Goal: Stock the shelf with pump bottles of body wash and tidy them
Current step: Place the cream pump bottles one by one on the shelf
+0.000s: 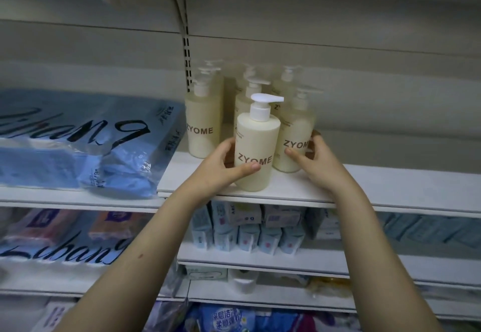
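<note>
The left hand (221, 169) gripped the front pump bottle (256, 147), upright near the front edge of the shelf (377, 188), while the right hand (318, 161) clasped the neighbouring bottle (295, 134) beside it.

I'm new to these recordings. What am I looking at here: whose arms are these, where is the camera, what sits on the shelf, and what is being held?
There is no robot here. One camera worn on a person's head looks forward and down at their two bare arms. They reach to a white shelf that holds cream pump bottles marked ZYOME. The left hand grips the front bottle, near the shelf's front edge. The right hand grips the neighbouring bottle, just behind and to its right. Behind them stand more bottles. A blue plastic-wrapped pack lies to the left, and small packets fill the shelf below.
</note>
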Demonstrator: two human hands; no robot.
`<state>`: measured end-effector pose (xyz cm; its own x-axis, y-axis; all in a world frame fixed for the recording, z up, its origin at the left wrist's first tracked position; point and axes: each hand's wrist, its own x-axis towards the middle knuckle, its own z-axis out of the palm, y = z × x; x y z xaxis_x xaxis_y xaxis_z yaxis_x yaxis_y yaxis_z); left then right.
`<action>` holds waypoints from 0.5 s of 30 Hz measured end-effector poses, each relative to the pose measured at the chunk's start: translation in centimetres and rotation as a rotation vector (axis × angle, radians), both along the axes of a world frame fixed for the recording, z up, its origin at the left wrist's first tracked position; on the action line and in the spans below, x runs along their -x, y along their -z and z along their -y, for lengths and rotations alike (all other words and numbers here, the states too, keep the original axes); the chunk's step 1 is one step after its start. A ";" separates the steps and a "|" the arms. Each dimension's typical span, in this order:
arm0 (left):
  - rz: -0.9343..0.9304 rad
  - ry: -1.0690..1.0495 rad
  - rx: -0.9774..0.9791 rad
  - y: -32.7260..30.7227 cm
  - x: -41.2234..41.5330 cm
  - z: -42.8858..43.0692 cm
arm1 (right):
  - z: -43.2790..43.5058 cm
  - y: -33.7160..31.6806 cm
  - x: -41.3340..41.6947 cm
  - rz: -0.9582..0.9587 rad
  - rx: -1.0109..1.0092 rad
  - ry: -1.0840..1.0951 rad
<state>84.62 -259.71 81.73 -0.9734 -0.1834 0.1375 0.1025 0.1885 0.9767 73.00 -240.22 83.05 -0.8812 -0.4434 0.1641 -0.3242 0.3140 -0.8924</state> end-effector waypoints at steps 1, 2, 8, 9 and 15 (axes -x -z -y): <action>-0.003 0.000 -0.010 0.0 0.0 0.0 | 0.2 -0.1 0.4 -0.004 -0.005 0.002; -0.006 0.001 -0.018 0.0 0.0 -0.1 | 0.5 -0.1 0.9 -0.010 -0.008 0.002; 0.005 -0.009 -0.026 0.2 0.2 0.1 | 1.4 -0.3 3.3 -0.002 -0.003 -0.003; 0.007 -0.012 -0.024 0.2 0.2 0.2 | 1.6 -0.4 3.8 -0.010 -0.015 0.007; -0.008 -0.033 -0.043 0.4 0.4 0.1 | 2.8 -0.4 6.6 -0.036 -0.065 0.029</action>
<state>84.26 -259.80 81.33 -0.9656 -0.2213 0.1364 0.1045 0.1500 0.9831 66.42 -243.00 83.49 -0.8877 -0.4286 0.1682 -0.3461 0.3802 -0.8577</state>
